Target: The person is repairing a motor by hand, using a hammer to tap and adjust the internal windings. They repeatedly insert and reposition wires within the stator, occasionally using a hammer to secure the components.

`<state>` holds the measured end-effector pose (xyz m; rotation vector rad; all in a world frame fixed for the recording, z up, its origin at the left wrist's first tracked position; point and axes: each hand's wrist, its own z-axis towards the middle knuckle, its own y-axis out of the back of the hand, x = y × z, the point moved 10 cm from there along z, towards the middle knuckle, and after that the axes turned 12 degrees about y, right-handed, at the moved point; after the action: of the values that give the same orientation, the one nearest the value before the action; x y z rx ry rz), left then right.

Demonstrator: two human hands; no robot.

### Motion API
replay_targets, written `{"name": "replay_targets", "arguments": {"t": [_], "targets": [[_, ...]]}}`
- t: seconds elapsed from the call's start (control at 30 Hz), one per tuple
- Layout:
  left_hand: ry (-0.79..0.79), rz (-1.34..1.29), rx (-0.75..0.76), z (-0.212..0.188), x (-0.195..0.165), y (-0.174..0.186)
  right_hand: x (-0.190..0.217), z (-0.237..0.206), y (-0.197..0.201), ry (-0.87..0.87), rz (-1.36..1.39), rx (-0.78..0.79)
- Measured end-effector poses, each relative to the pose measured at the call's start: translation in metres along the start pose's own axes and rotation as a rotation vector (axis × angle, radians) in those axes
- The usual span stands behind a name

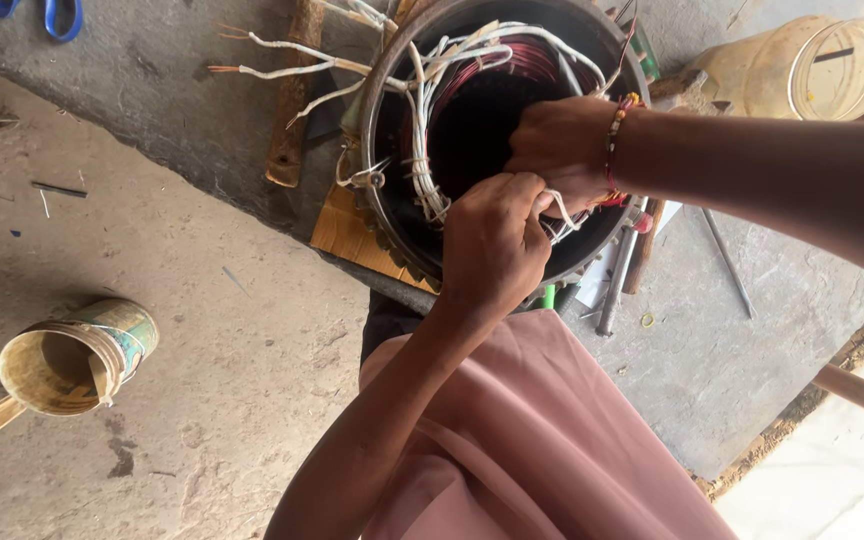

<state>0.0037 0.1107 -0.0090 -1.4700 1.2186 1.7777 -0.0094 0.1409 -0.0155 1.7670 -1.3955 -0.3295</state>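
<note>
A large round motor stator (392, 210) lies on its side before me, with dark red copper windings (512, 70) inside and white sleeved leads (282, 70) sticking out to the left. White lacing cord (424, 170) binds the coil ends. My left hand (492, 245) is closed in a fist at the stator's near rim, gripping a strand of white cord (560, 212). My right hand (562, 150), with a beaded bracelet at the wrist, reaches in from the right and pinches the same cord against the winding. The fingertips of both hands are hidden.
A tin can (77, 355) lies on the concrete floor at the left. A yellow plastic container (832, 65) stands at the top right. Cardboard (347, 230) sits under the stator, a wooden stick (290, 120) beside it, metal rods (617, 285) at its right, blue scissor handles (60, 15) top left.
</note>
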Motion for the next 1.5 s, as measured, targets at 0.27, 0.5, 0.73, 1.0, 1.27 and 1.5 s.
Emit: {"name": "replay_targets", "arguments": {"t": [0.27, 0.5, 0.73, 1.0, 1.27, 1.5], "targets": [[0.027, 0.063, 0.001, -0.001, 0.003, -0.004, -0.024, -0.012, -0.025, -0.259, 0.231, 0.064], [0.025, 0.077, -0.009, -0.002, 0.0, 0.002, -0.029, -0.009, -0.039, -0.266, 0.224, 0.075], [0.088, -0.034, 0.076, 0.001, 0.0, 0.004, -0.013, -0.004, -0.006, -0.057, 0.02, -0.182], [0.049, -0.12, 0.151, 0.011, -0.012, 0.005, -0.019, -0.004, -0.03, -0.175, 0.151, 0.205], [0.271, -0.074, 0.227, 0.014, -0.003, -0.01, -0.02, -0.006, -0.029, -0.215, 0.295, 0.165], [0.274, -0.005, 0.178, 0.01, 0.0, -0.01, -0.023, -0.008, -0.032, -0.28, 0.328, 0.124]]}}
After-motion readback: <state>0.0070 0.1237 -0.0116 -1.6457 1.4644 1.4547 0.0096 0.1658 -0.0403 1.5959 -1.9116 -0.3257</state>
